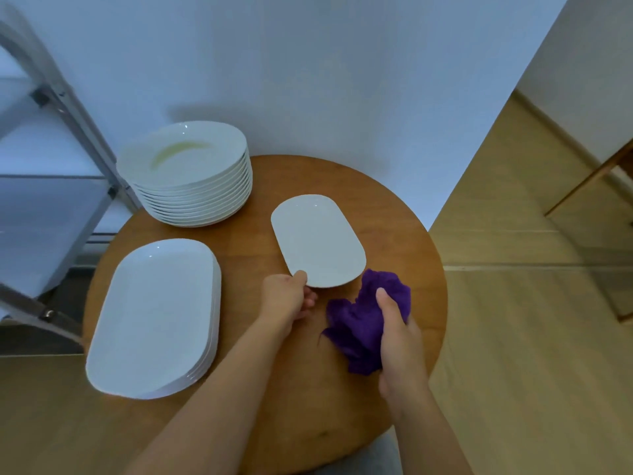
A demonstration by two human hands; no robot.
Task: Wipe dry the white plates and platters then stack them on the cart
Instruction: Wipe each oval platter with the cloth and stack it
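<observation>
Room: you are looking down at pale walls (308, 63) across the top of the frame and wood-look floor (513, 303) on the right.
Cart: the grey metal cart (68, 138) fills the upper left, just beside the table's left edge.
Table: a round wooden table (394, 207) sits centre frame and carries everything.
Large platters: a stack of big white platters (154, 313) lies lower left, long axis running up the frame.
Round plates: a tall stack of plates (185, 166) stands upper centre-left (the top one shows a yellowish smear).
Small platter: the small platter (318, 240) is at centre, long axis running from upper left to lower right, its near end towards you.
Cloth: the purple cloth (359, 323) sits bunched just below-right of that platter, touching or nearly touching its rim.
Left hand: your left hand (286, 296) pinches the platter's near edge, thumb on top.
Right hand: your right hand (400, 337) is curled round the cloth.
Key relation: the platter lies up-left of your cloth hand, so I judge wiping along its long axis is the next move.
</observation>
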